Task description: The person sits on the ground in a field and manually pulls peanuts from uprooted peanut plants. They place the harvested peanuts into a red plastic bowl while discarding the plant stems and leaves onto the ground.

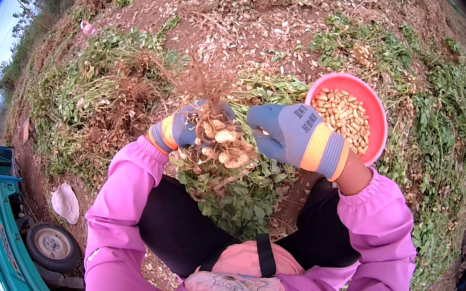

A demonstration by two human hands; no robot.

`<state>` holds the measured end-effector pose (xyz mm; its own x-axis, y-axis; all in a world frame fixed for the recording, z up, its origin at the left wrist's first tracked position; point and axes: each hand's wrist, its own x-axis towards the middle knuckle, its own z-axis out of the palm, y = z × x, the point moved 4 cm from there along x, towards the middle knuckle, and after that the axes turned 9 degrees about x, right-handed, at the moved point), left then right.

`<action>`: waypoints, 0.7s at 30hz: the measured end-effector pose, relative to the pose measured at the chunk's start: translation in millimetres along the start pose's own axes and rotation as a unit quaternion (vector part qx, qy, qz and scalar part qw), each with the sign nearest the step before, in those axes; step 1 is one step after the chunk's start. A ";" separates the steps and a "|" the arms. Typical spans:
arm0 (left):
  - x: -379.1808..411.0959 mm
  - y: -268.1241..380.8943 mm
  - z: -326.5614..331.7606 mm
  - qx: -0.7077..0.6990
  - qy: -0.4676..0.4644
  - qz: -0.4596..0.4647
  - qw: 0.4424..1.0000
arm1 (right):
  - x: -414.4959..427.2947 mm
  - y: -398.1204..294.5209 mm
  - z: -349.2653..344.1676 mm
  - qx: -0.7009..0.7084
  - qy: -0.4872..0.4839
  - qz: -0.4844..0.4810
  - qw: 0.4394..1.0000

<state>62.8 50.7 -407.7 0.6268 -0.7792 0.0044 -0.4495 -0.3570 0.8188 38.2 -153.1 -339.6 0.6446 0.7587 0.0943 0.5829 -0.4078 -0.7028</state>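
Note:
My left hand (185, 126), in a grey-blue work glove with an orange and striped cuff, grips a pulled peanut plant by its roots. Unshelled peanuts (230, 147) hang in a cluster from it, with dry roots above and green leaves (244, 195) below, between my knees. Gloved the same way, my right hand (282, 134) is just right of the cluster with its fingers curled; a small pale bit, perhaps a peanut, shows at them. Beside that hand, partly covered by it, a pink plastic basin (378, 119) holds many picked peanuts (348, 116).
Heaps of uprooted peanut plants (105, 86) lie to the left, with more plants (445, 119) along the right. Dry leaves litter the soil ahead. A teal farm vehicle (0, 230) with a black-tyred wheel (52, 245) stands at lower left, near a pale sack-like thing (65, 203).

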 end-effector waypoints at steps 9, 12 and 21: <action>-12.0 -22.1 -11.2 -0.080 0.017 -0.056 0.995 | -49.9 79.2 -59.4 -0.289 0.158 0.206 0.922; -8.4 -34.5 -10.4 -0.041 0.008 -0.042 0.998 | -47.1 69.1 -66.7 -0.258 0.241 0.112 0.929; 14.1 -0.9 -2.4 -0.047 0.054 -0.057 0.996 | -2.7 -15.5 -12.9 -0.026 0.248 -0.150 0.957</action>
<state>73.6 41.3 -407.0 0.7369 -0.6751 -0.0343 -0.3135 -0.3862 0.8675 33.7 -155.4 -319.9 0.5932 0.5161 0.6178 0.7933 -0.2445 -0.5576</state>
